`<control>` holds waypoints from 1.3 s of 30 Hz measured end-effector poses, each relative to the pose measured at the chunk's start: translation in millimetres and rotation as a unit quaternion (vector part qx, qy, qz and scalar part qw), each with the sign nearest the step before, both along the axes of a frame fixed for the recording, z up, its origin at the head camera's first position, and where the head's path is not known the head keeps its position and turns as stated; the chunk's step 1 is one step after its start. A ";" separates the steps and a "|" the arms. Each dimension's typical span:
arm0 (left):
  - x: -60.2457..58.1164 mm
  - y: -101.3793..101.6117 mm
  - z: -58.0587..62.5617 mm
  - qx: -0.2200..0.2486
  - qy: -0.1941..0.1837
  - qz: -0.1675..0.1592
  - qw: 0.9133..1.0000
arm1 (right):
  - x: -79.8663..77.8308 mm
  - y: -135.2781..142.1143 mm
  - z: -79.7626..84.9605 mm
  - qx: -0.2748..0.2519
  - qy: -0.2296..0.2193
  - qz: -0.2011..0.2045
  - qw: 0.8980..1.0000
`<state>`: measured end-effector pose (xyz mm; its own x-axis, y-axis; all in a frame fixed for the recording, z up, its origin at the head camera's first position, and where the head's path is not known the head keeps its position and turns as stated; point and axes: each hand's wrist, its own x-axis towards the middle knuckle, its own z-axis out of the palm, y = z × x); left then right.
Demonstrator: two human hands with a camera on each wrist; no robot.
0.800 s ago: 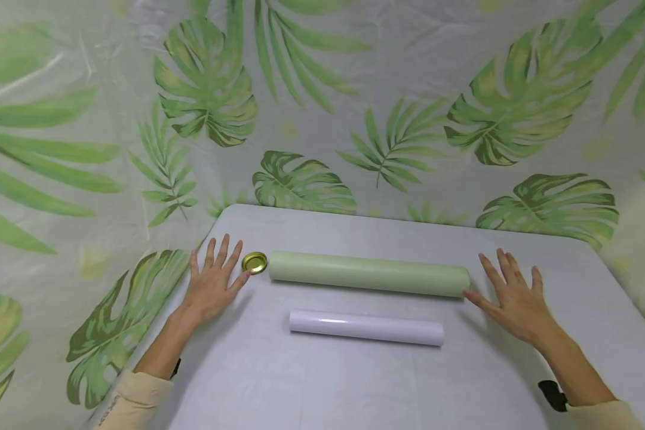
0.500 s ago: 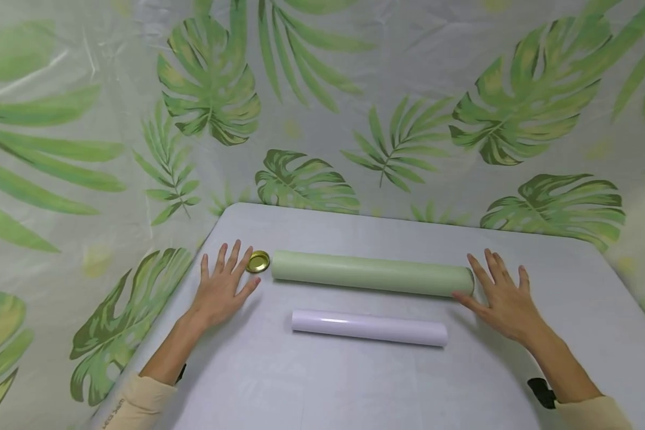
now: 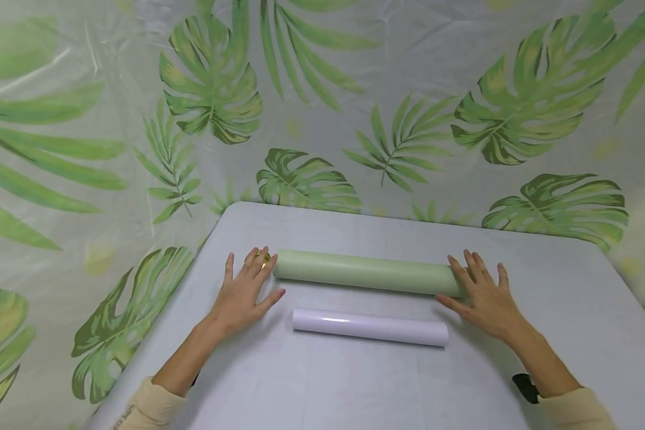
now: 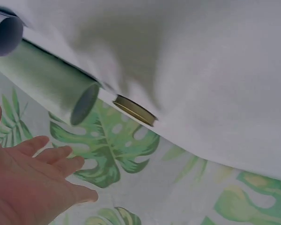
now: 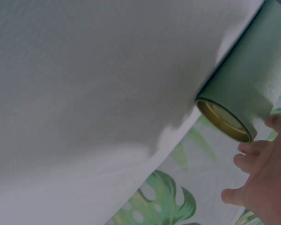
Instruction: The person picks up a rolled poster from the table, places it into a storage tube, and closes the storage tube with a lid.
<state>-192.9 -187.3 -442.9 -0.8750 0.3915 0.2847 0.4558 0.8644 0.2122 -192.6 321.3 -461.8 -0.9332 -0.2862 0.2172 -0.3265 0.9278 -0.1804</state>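
A long pale green cardboard tube (image 3: 362, 272) lies across the table. Its left end is open and hollow in the left wrist view; its right end has a gold cap (image 5: 223, 118) in the right wrist view. My left hand (image 3: 242, 304), fingers spread, is over the small round gold lid (image 4: 135, 111) beside the open end, partly hiding it in the head view. My right hand (image 3: 484, 301) spreads its fingers over the tube's right end; contact cannot be told. Nearer to me lies a shorter, hollow, pale lavender roll (image 3: 371, 327).
The table (image 3: 355, 388) has a white cover and rounded far corners. Behind it and on the left hangs a leaf-printed sheet (image 3: 312, 119). Dark wrist straps (image 3: 525, 388) show near the beige sleeves.
Both hands have moved inward, the left one rightward over the gold lid and the right one leftward over the tube's end. The tube, roll and lid have stayed in place.
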 end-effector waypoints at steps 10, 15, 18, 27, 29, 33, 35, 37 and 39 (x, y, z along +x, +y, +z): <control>15.7 31.6 0.3 -0.003 0.044 -0.094 0.995 | -4.1 -16.3 -0.3 0.000 0.006 0.010 1.000; 20.2 43.4 -5.9 -0.027 0.041 -0.140 0.989 | -6.5 -25.5 -0.1 0.008 0.017 0.016 1.000; 22.4 49.2 -10.1 -0.038 0.033 -0.156 0.986 | -7.8 -30.0 -0.4 0.015 0.024 0.023 0.999; 25.6 58.0 -17.9 -0.061 0.037 -0.189 0.979 | -12.0 -38.1 -0.7 0.036 0.041 0.030 0.998; 25.5 58.0 -20.3 -0.072 0.051 -0.189 0.978 | -14.1 -39.7 -1.4 0.038 0.049 0.033 0.998; 25.3 58.2 -24.0 -0.073 0.072 -0.187 0.977 | -20.5 -41.6 -4.7 0.041 0.070 0.042 0.996; 24.9 59.2 -25.5 -0.064 0.073 -0.190 0.977 | -23.3 -41.8 -6.1 0.044 0.081 0.045 0.995; 24.7 60.6 -26.8 -0.052 0.066 -0.191 0.978 | -25.2 -41.2 -6.8 0.047 0.086 0.043 0.994; 24.8 61.8 -27.6 -0.040 0.053 -0.189 0.980 | -26.4 -40.9 -6.4 0.051 0.087 0.039 0.994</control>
<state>-168.1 -125.5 -470.4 -0.6296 0.7069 0.3223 0.7629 0.6409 0.0847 -218.9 280.4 -468.2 -0.8581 -0.3859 0.3387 -0.4168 0.9088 -0.0204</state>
